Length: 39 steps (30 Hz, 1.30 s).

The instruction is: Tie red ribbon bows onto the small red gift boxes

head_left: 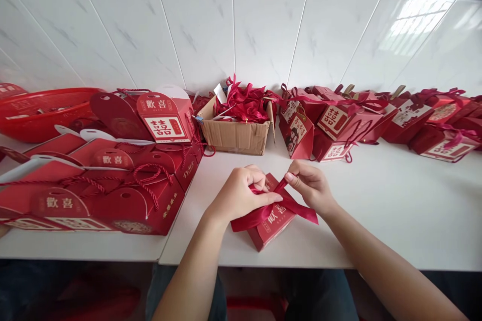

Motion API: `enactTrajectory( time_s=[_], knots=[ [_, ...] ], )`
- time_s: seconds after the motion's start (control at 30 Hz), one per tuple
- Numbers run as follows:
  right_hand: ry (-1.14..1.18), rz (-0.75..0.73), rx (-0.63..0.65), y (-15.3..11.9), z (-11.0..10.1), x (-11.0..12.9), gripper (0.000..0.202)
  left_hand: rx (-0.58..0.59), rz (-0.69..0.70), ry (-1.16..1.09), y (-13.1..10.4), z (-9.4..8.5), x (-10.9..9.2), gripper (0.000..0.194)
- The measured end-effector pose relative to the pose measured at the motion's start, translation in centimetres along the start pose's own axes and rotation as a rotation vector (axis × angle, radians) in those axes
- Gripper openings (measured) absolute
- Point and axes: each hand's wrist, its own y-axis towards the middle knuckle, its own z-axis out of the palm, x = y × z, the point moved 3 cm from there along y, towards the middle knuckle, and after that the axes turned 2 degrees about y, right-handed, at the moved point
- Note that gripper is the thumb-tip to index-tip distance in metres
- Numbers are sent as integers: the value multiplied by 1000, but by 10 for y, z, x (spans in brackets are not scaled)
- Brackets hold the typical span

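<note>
A red gift box (pixel 264 232) with pale printed characters lies on the white table in front of me. A wide dark red ribbon (pixel 301 209) crosses its top, and its tails hang past the sides. My left hand (pixel 244 193) pinches the ribbon over the middle of the box, thumb pointing right. On the other side, my right hand (pixel 311 185) grips a narrow twisted length of the same ribbon between thumb and fingers. Part of the ribbon between the hands is hidden by the fingers.
Left of me stand several red boxes (pixel 94 200) with cord handles, partly stacked. Behind them is a red plastic basin (pixel 45 110). A cardboard carton (pixel 237 135) of red ribbons stands by the tiled wall. Bow-tied boxes (pixel 335 123) line the back right.
</note>
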Motion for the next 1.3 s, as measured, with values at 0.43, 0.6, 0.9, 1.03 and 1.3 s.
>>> enactTrajectory(
  time_s=[0.43, 0.6, 0.9, 1.03, 1.3],
  knots=[
    [189, 218, 95, -1, -1, 0, 35, 83, -11, -323, 2, -5, -7, 48],
    [236, 237, 93, -4, 0, -1, 32, 33, -123, -322, 1, -7, -4, 40],
    [205, 243, 134, -4, -1, -3, 41, 3, -108, -301, 3, -5, 2, 55],
    [300, 289, 50, -4, -4, -11, 54, 31, -129, -286, 2, -5, 5, 68],
    [378, 273, 184, -4, -7, -8, 50, 17, -116, -252, 0, -12, 3, 70]
  ],
)
